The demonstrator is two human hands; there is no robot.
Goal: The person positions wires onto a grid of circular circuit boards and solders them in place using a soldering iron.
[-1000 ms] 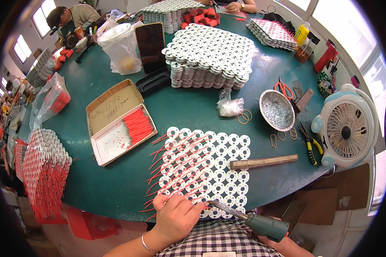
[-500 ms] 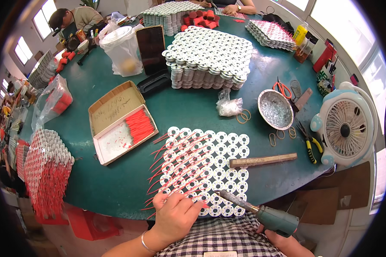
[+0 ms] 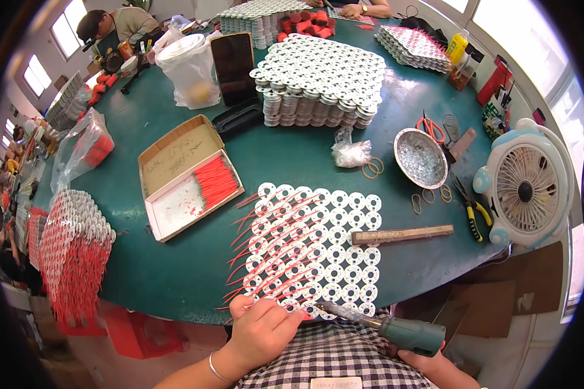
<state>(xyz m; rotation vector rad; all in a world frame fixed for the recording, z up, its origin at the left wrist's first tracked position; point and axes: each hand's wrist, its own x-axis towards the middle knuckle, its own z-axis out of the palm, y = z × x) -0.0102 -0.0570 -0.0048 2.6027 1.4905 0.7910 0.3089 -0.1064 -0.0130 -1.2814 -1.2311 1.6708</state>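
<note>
A panel of white ring-shaped circuit boards [image 3: 335,253] lies on the table in front of me, its near edge at my checked clothing. Thin red wires [image 3: 280,243] slant across its left and middle columns, their ends overhanging the left edge. My left hand [image 3: 263,332] rests at the near-left corner, thumb and fingers pinched on a red wire whose end shows by the fingertips. In my right hand [image 3: 427,363] is a green-handled soldering iron [image 3: 412,334]. Its dark tip points left, at the nearest row beside the left fingertips; whether it touches the board I cannot tell.
A wooden stick [image 3: 402,235] overlaps the panel's right edge. Beyond stand an open cardboard box [image 3: 150,214] with red wires and a tall stack of boards [image 3: 318,74]. Rightward are a metal bowl [image 3: 399,159], pliers [image 3: 472,211] and a fan [image 3: 524,188]. Wired panels [image 3: 78,253] hang at left.
The iron's tip has come down and left over the panel, closer to my left fingertips. My left hand stays pinched near the same corner. The whole view has shifted slightly.
</note>
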